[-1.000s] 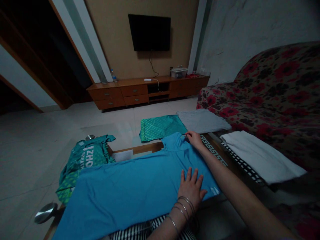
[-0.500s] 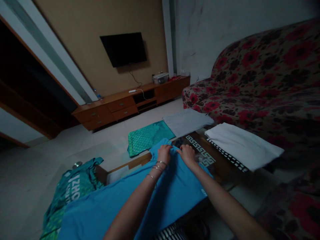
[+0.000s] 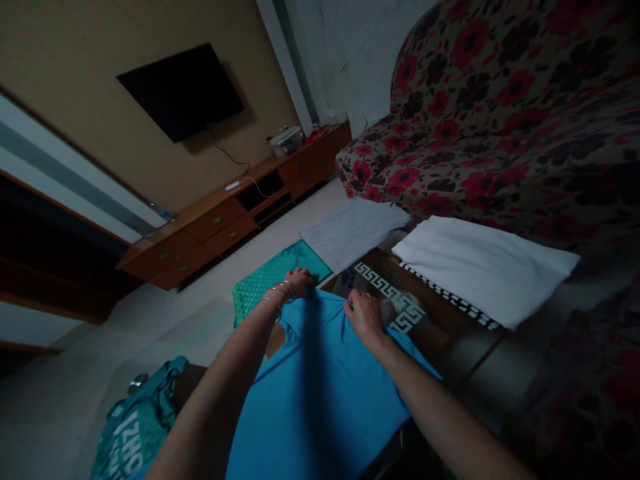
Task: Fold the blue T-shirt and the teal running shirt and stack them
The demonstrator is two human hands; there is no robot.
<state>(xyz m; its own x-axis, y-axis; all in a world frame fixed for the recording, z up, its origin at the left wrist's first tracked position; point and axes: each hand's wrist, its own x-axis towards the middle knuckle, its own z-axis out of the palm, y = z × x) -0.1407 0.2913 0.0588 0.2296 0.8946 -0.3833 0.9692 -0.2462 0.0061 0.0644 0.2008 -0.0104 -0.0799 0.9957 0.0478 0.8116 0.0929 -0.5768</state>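
1. ok so the blue top [image 3: 333, 383] was spread at near centre, over the counter [image 3: 435, 337]; its far edge ran up to the hands.
2. right hand [image 3: 365, 317] had that far edge pinched, thumb against fingers; left hand [image 3: 299, 283] was curled at the same edge, further left; its fingertips were hidden, so I couldn't tell how firmly it gripped, if at all.
3. small creases fanned out near the right hand's pinch; imo both hands needed an even sideways pull there, gentle, since the fabric looked thin and stretchy.
4. keeping both hands level seemed smart too; one lagging would probably have skewed the cloth.
5. watch the neighbours: the teal garment [image 3: 267, 270] sat just beyond the left hand, the lettered green shirt [image 3: 133, 427] at near left, the white cloth [image 3: 483, 267] off right; a low, short move was likely safest so nothing got dragged.
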